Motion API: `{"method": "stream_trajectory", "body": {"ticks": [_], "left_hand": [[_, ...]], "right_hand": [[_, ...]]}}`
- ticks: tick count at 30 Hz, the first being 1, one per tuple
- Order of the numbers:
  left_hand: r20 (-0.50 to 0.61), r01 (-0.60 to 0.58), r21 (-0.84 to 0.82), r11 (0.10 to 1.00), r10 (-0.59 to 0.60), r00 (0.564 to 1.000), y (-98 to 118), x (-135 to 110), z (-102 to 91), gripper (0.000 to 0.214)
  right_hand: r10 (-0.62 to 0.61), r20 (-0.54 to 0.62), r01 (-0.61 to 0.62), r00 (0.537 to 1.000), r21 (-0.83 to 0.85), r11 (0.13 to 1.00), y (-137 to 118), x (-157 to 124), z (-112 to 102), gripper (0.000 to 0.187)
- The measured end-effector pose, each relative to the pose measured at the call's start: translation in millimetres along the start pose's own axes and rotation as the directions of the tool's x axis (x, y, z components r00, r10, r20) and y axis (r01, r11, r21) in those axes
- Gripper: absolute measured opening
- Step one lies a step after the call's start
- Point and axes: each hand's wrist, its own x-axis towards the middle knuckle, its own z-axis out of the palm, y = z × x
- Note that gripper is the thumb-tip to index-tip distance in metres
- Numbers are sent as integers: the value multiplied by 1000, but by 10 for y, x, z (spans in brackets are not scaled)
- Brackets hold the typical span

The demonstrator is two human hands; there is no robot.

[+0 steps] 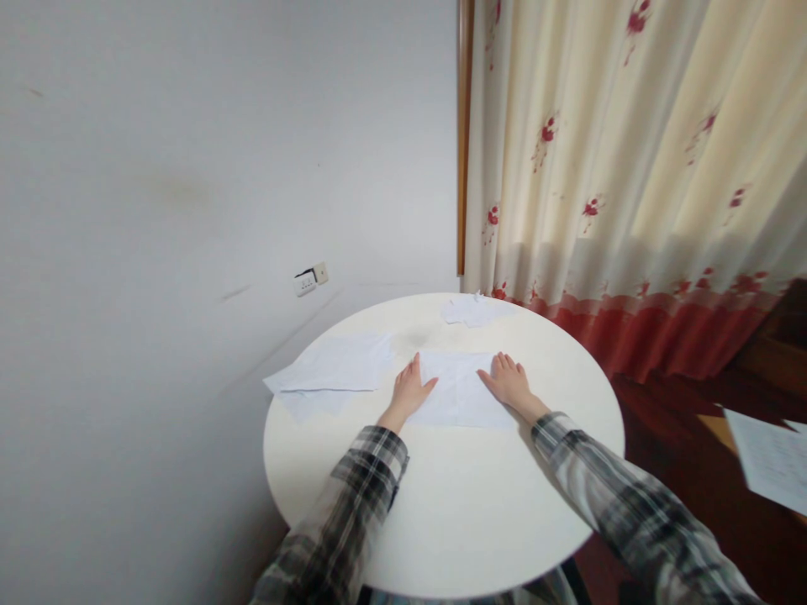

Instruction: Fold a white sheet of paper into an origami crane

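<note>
A white sheet of paper (459, 388) lies flat near the middle of a round white table (441, 512). My left hand (409, 388) rests flat on the sheet's left edge, fingers together and stretched out, thumb apart. On the sheet's right side my right hand (509, 382) also lies flat with fingers extended. Both hands are open and hold nothing. Both arms wear plaid sleeves.
A stack of white papers (331, 370) hangs over the table's left edge. A crumpled white paper (472, 309) sits at the far rim. A floral cream and red curtain (630, 185) hangs at right, a grey wall with a socket (308, 279) at left. More paper (772, 458) lies at far right.
</note>
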Motion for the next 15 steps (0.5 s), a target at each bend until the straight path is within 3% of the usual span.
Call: {"method": "stream_trajectory", "body": {"ticks": [15], "left_hand": [[55, -75, 115, 991, 69, 996, 0, -20, 48, 64]], "right_hand": [[-9, 19, 9, 1000, 18, 1000, -2, -5, 64, 70]]}}
